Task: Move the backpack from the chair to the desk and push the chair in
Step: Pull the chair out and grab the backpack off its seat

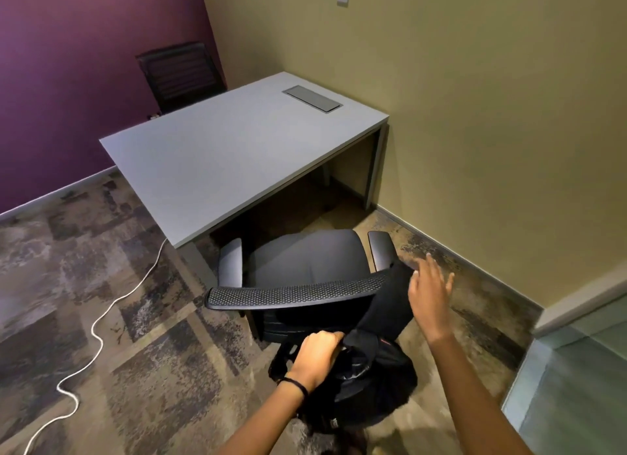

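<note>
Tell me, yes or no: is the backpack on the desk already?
No. The backpack hangs behind the chair, gripped by the left hand; the desk top is bare.

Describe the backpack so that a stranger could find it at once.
Find the grey desk in the corner, then the black office chair before it. The backpack hangs behind the chair's backrest, in the left hand: soft black fabric, unlike the hard mesh backrest.

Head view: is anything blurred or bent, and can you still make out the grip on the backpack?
Head view: wide-angle bending bows the walls and the desk edges; the open right hand is motion-blurred; the left hand is sharper, closed on the top of the black backpack, whose dark folds hide the fingers' exact hold; lighting is soft, without glare.
</note>
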{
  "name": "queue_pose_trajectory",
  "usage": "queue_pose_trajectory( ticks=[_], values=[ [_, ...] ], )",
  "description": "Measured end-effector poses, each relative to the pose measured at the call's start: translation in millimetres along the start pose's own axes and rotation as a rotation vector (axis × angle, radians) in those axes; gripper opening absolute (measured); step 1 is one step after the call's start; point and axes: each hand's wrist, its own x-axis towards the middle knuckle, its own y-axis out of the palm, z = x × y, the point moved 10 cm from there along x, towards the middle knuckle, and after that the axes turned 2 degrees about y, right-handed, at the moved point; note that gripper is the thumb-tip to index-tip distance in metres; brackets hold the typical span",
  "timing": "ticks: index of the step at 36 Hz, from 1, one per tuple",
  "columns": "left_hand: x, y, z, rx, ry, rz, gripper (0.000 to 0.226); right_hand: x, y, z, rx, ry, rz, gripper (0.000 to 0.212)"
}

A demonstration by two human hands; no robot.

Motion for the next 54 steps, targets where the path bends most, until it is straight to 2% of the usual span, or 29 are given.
queue_pose_trajectory(
  ticks=[3, 6, 8, 11, 14, 20, 23, 28, 33, 35, 36, 38, 40, 42, 48, 50, 54],
  values=[
    [1, -2, -6, -0.006, 0.047, -0.013, 0.022, -39, -1, -9, 0.075, -0.205, -0.032, 0.043],
    [0, -4, -15, -0.009, 0.073, -0.001, 0.02, -90, 22, -10, 0.095, -0.417, 0.09, 0.05],
    [0, -2, -23, -0.007, 0.097, 0.02, 0.022, -115, 37, -13, 0.055, -0.461, 0.165, 0.063],
    [-2, 1, -34, -0.033, 0.134, 0.04, 0.026, -125, 41, -24, -0.063, -0.389, 0.167, 0.072],
    [-5, 4, -44, -0.043, 0.17, 0.051, 0.034, -123, 36, -29, -0.141, -0.33, 0.168, 0.071],
    [-3, 16, -66, -0.066, 0.231, 0.092, 0.032, -131, 23, -38, 0.059, -0.257, 0.188, 0.055],
    [0, 19, -72, -0.093, 0.25, 0.086, 0.034, -142, 27, -44, 0.052, -0.237, 0.242, 0.048],
    [1, 25, -81, -0.08, 0.293, 0.082, 0.025, -167, 39, -64, -0.038, -0.262, 0.364, 0.078],
    [-6, 36, -114, -0.024, 0.365, 0.152, 0.02, -161, 30, -78, -0.076, -0.19, 0.324, 0.09],
    [-6, 40, -126, 0.01, 0.386, 0.178, 0.02, -153, 20, -87, -0.041, -0.14, 0.304, 0.078],
    [-5, 40, -131, 0.017, 0.396, 0.18, 0.021, -152, 20, -96, 0.012, -0.074, 0.34, 0.064],
    [-2, 35, -138, -0.003, 0.415, 0.177, 0.022, -152, 17, -95, -0.041, -0.101, 0.412, 0.042],
    [4, 33, -143, -0.017, 0.419, 0.185, 0.026, -149, 15, -99, -0.142, -0.127, 0.432, 0.045],
    [13, 31, -147, -0.006, 0.419, 0.198, 0.039, -142, 11, -117, -0.094, -0.007, 0.466, 0.038],
    [40, 17, -157, -0.078, 0.429, 0.153, 0.049, -106, -6, -105, -0.029, -0.07, 0.508, 0.032],
    [48, 8, -162, -0.121, 0.43, 0.115, 0.057, -90, -13, -103, -0.025, -0.086, 0.501, 0.038],
    [77, 2, -181, -0.102, 0.423, 0.086, 0.043, -55, -29, -113, -0.071, -0.118, 0.509, 0.029]
  ],
)
